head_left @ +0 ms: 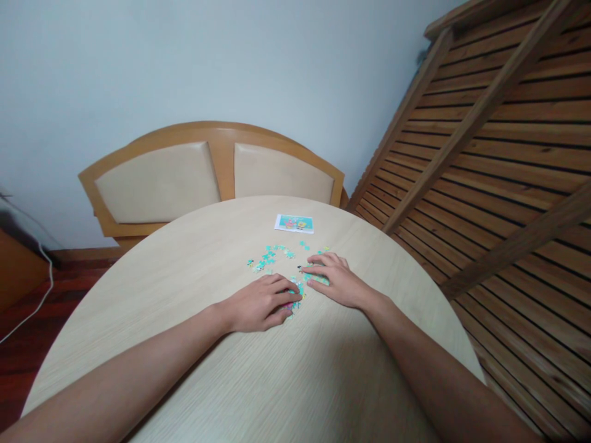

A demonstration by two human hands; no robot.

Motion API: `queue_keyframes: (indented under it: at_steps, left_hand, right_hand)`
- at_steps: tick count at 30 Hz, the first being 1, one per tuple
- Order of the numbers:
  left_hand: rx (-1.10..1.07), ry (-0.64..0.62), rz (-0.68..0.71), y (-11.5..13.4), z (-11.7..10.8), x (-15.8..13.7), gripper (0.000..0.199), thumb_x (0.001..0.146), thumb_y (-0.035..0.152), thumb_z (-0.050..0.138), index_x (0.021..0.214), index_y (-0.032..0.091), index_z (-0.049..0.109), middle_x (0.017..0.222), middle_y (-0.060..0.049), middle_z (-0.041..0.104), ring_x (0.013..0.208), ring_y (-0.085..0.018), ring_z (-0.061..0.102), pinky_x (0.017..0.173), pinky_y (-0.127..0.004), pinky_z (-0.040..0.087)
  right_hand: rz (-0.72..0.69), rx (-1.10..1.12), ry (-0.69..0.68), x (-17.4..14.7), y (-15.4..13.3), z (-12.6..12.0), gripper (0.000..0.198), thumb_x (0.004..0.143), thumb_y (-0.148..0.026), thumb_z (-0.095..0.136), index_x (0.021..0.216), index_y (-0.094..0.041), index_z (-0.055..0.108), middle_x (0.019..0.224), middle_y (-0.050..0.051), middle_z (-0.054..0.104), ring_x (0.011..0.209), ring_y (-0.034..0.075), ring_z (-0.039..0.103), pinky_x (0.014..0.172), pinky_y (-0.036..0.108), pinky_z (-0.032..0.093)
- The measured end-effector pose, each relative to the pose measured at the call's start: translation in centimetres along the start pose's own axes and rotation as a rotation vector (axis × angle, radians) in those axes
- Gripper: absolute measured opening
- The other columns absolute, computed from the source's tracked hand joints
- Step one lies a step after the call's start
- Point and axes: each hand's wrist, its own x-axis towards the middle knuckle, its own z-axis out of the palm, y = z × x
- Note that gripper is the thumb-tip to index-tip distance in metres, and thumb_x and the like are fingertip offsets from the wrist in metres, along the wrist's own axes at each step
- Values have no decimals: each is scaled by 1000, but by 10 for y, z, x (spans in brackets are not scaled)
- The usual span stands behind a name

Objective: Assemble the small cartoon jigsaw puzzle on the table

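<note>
Several small jigsaw puzzle pieces (268,256), mostly turquoise with bits of yellow, lie loosely spread on the round table (221,381). My left hand (266,301) rests palm down over a cluster of pieces (296,303), which shows turquoise and pink at its fingertips and is partly hidden by them. Its fingers are stretched out. To the right, my right hand (336,278) hovers or rests over more pieces, fingers spread, with turquoise showing between them. Beyond both hands lies a small picture card (294,224) with pink and yellow cartoon figures on turquoise.
A wooden bench with cream padded back panels (159,181) stands behind the table against a pale wall (207,61). On the right leans a large slatted wooden frame (498,154), close to the table's edge. A white cable (50,271) hangs at the far left.
</note>
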Motion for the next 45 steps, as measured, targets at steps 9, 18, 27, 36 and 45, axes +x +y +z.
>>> queue_keyframes:
  at_steps: [9,18,27,36,45]
  left_hand:
    - [8,-1,-1,-1,1,-1,33,99,27,48,128,19,60,123,-12,63,114,-26,56,100,-40,44]
    - [3,6,-25,2,-1,-1,31,98,27,49,126,19,60,121,-11,64,114,-24,57,101,-39,44]
    - [5,25,-71,2,0,1,27,99,28,46,119,19,63,119,-9,66,110,-23,58,100,-39,45]
    - [7,14,-58,0,1,0,30,101,28,44,124,18,62,121,-10,65,113,-24,57,100,-40,44]
    - [1,18,-46,0,2,0,31,100,25,45,126,18,60,122,-11,64,114,-24,57,101,-40,45]
  right_hand:
    - [-4,-36,47,-5,28,-13,15,89,-35,69,101,-29,76,110,4,73,113,27,57,97,47,38]
    - [20,-47,78,-2,19,-1,37,94,-34,58,129,-26,63,135,8,62,127,28,49,105,49,38]
    - [-102,75,22,2,-2,-11,16,92,-28,63,102,-24,75,102,6,73,111,25,59,101,43,42]
    - [-46,139,-41,0,-8,-17,24,84,-16,62,103,-23,76,91,4,75,94,22,64,90,35,46]
    - [-51,212,-85,0,-14,-19,24,85,-18,63,105,-22,75,91,3,75,91,21,66,89,34,47]
